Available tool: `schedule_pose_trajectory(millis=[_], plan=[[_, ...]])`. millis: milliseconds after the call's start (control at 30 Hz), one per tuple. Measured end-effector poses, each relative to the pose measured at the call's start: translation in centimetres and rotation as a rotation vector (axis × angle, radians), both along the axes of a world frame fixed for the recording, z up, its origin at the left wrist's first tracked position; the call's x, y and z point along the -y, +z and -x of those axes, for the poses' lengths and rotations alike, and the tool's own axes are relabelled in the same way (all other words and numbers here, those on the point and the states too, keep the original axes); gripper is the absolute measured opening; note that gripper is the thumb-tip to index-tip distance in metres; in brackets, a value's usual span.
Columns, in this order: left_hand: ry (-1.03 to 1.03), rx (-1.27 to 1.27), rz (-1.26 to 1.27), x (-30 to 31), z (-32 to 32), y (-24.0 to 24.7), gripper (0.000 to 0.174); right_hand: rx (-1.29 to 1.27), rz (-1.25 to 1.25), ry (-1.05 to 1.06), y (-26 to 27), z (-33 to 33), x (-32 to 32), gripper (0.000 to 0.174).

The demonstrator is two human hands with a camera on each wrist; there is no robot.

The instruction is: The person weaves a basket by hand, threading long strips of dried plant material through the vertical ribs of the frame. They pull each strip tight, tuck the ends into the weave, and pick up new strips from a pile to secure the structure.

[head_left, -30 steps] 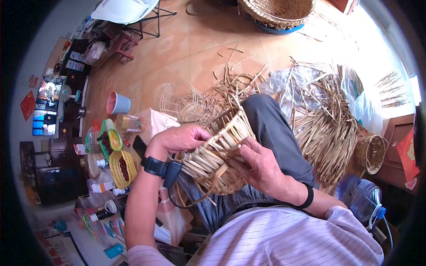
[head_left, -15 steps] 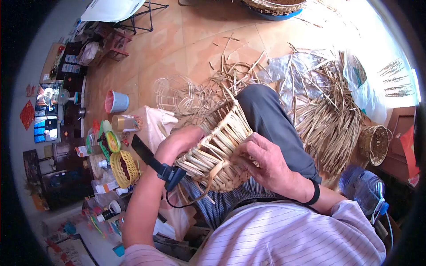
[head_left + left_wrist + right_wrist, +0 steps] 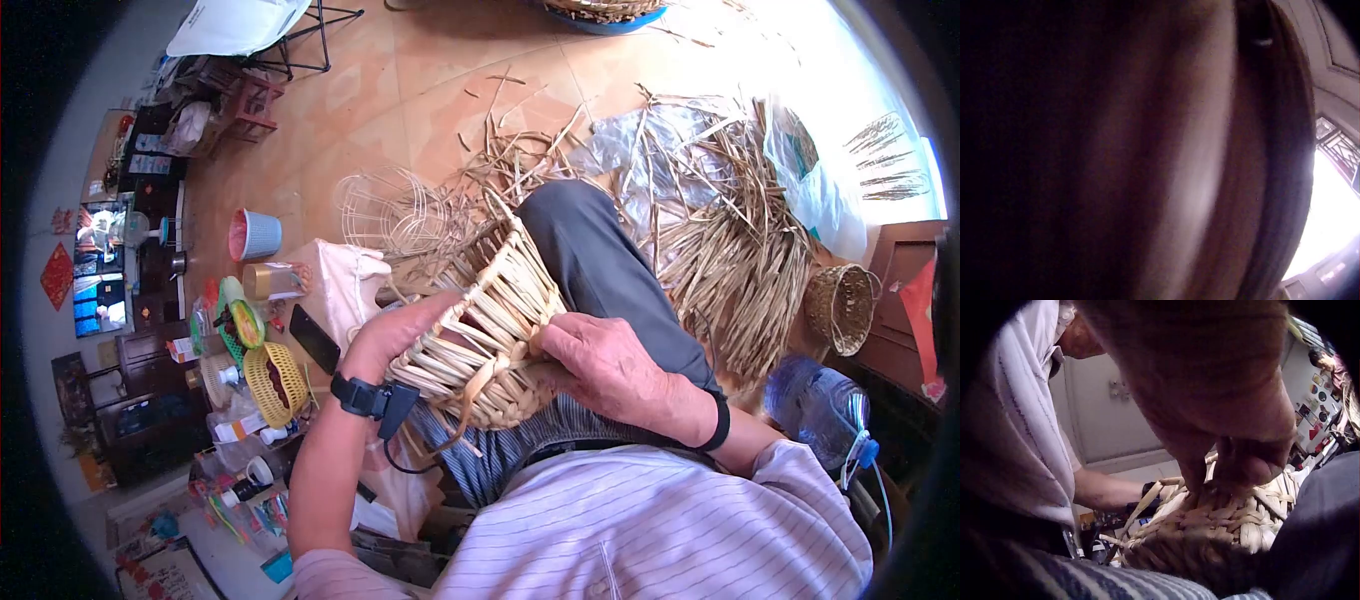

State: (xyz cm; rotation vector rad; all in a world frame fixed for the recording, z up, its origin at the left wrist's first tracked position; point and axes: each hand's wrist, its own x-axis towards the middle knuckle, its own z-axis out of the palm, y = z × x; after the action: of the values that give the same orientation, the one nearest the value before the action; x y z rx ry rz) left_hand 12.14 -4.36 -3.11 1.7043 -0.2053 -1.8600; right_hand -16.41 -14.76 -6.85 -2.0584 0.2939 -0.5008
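Note:
A half-woven basket [image 3: 485, 360] of pale plant strips lies tilted on the person's lap, its opening facing away. My left hand [image 3: 405, 328] reaches in over the rim, and its fingers are hidden inside the basket, so I cannot tell how they hold it. In the left wrist view, only dark, blurred strands [image 3: 1191, 187] fill the near part. My right hand [image 3: 615, 370] is at the outer wall, thumb and curled fingers pinching a flat strip [image 3: 490, 374] against the weave. The right wrist view shows those fingertips [image 3: 1194, 478] pressed close to the woven strands [image 3: 1247, 519].
Loose dry strips [image 3: 740, 270] are heaped on the floor beyond the right knee. A wire frame [image 3: 390, 210] lies ahead. Left stand a blue bucket [image 3: 255, 234], a jar [image 3: 275, 281] and a yellow basket [image 3: 275, 385]. A large water bottle [image 3: 818, 405] is at the right.
The left hand has gone deeper behind the basket's rim. The right hand's fingers have come closer to the wall, and the strip once drawn away now lies along the weave.

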Motion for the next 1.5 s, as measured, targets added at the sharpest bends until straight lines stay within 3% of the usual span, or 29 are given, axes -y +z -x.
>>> schedule_pose_trajectory(millis=[33, 167, 367, 433, 500, 600, 633, 733, 767, 867, 900, 1033, 1200, 1467, 1500], plan=[[0.142, -0.027, -0.05, 0.2, 0.6, 0.4, 0.043, 0.011, -0.006, 0.0, -0.2, 0.0, 0.0, 0.027], [0.075, -0.019, 0.096, 0.3, 1.0, 0.3, 0.053, 0.044, -0.008, -0.002, -0.4, 0.0, 0.2, 0.028], [-0.077, 0.165, 0.156, 1.5, 2.3, 1.0, 0.036, -0.012, 0.055, 0.048, 0.9, 0.7, -0.1, 0.02], [-0.365, 0.39, 0.334, 1.8, 2.3, 1.2, 0.032, -0.02, 0.014, 0.017, -0.2, 0.7, 0.4, 0.016], [-0.451, 0.414, 0.272, 3.4, 1.0, -1.1, 0.036, -0.002, -0.13, 0.048, -0.3, 0.7, 0.7, 0.015], [-0.663, 1.073, 0.913, 3.1, -0.2, -1.7, 0.026, 0.031, -0.308, 0.008, 0.5, 0.7, 1.1, 0.016], [-0.65, 1.049, 0.647, 3.0, -0.2, 0.5, 0.042, 0.025, -0.325, -0.026, 0.5, 0.5, 1.3, 0.016], [-0.349, 0.46, 0.237, 2.2, -1.3, 3.7, 0.069, 0.009, -0.381, -0.085, 1.0, -0.3, 1.4, 0.019], [-0.303, 0.446, 0.199, 1.6, -0.4, 3.6, 0.077, 0.026, -0.354, -0.089, 0.9, -0.8, 1.4, 0.02], [-0.583, 0.519, 0.385, 0.8, 1.9, 2.8, 0.081, 0.012, -0.272, -0.071, 0.8, -2.1, 1.8, 0.023], [-0.709, 0.625, 0.32, 2.0, 3.3, 5.5, 0.079, -0.009, -0.246, -0.059, 0.8, -2.3, 1.8, 0.024], [-0.785, 0.731, 0.208, 2.5, 3.4, 4.5, 0.05, -0.027, -0.311, -0.075, 0.5, -2.8, 1.8, 0.023], [-0.674, 0.562, 0.286, 3.0, 3.8, 5.6, 0.051, -0.012, -0.328, -0.153, 0.1, -3.0, 0.9, 0.021], [-0.597, 0.44, 0.442, 1.8, 3.0, 5.2, 0.061, -0.009, -0.667, -0.088, -0.8, -2.9, 0.4, 0.019], [-0.581, 0.373, 0.503, 1.5, 2.4, 3.8, 0.056, -0.018, -0.69, -0.07, -0.8, -2.8, 0.6, 0.02]])
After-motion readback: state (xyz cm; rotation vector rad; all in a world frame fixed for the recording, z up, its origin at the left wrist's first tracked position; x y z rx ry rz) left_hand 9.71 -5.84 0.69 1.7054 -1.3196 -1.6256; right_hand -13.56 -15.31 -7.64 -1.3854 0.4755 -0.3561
